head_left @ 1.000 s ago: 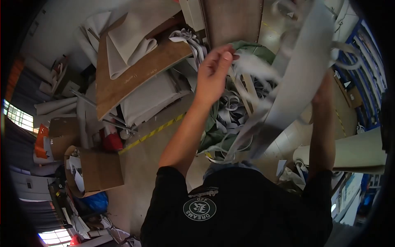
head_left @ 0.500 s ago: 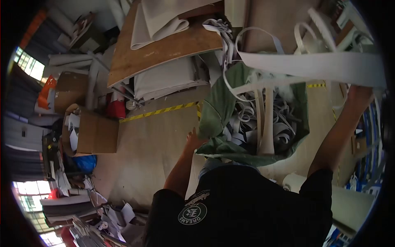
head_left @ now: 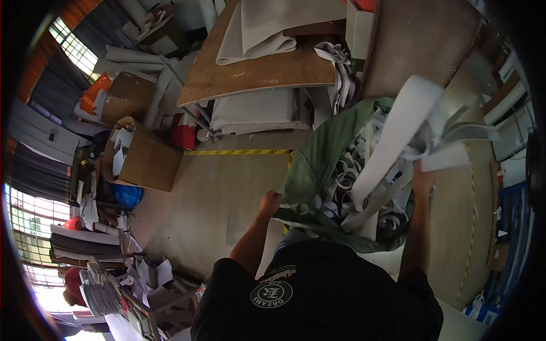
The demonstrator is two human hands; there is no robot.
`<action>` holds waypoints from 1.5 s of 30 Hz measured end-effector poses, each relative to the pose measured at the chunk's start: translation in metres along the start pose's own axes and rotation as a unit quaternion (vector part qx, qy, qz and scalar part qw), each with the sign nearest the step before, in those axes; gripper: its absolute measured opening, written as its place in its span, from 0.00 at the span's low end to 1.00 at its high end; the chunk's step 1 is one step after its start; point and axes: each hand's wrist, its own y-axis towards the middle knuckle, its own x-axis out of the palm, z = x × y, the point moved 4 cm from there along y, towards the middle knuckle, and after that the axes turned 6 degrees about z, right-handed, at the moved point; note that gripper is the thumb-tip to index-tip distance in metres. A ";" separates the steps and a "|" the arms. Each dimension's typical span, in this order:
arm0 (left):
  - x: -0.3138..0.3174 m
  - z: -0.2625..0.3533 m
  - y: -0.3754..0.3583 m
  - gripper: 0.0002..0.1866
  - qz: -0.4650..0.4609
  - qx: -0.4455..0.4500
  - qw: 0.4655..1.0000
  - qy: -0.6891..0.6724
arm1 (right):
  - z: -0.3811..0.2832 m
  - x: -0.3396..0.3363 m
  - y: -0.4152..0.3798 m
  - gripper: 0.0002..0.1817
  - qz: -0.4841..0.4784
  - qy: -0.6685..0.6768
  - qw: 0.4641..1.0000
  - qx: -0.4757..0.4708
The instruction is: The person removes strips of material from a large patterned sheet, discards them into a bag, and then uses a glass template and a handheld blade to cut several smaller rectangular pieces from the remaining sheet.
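A large green sack (head_left: 315, 153) stands open before me, filled with curled white and grey offcut strips (head_left: 346, 177). My left hand (head_left: 271, 203) is closed at the sack's left rim and appears to grip its fabric. Over the sack's right side, my right hand (head_left: 422, 175) is closed around a bunch of white strips (head_left: 405, 116). One wide strip hangs from that bunch down into the sack, while other ends stick out to the right, blurred by motion. The strips cover part of my right fingers.
Beyond the sack is a wooden table (head_left: 256, 77) with folded pale sheet material (head_left: 267, 28) on it. A cardboard box (head_left: 151, 159) with scraps stands at the left. Yellow-black tape (head_left: 239, 152) marks the floor. A brown board (head_left: 415, 51) leans at the back right.
My right hand has come down and inward from the far right, bringing the strips over the sack. My left hand, earlier with fingers partly extended, is now closed at the rim. The view has shifted.
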 end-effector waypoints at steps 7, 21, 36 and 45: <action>0.007 -0.052 -0.029 0.17 0.014 -0.037 0.999 0.034 | 0.137 0.136 -0.217 0.36 -0.225 -0.254 0.936 -0.097; -0.034 -0.233 -0.065 0.17 -0.283 0.012 0.711 0.643 | 0.100 0.074 -0.173 0.58 -0.245 -0.208 0.944 0.068; 0.084 -0.045 0.282 0.11 -0.348 -0.011 0.937 0.040 | 0.030 0.026 -0.604 0.32 0.053 -0.079 0.725 0.682; 0.240 0.026 0.208 0.16 -0.422 0.038 0.904 0.056 | -0.186 0.170 -0.936 0.18 -0.226 0.048 0.524 0.819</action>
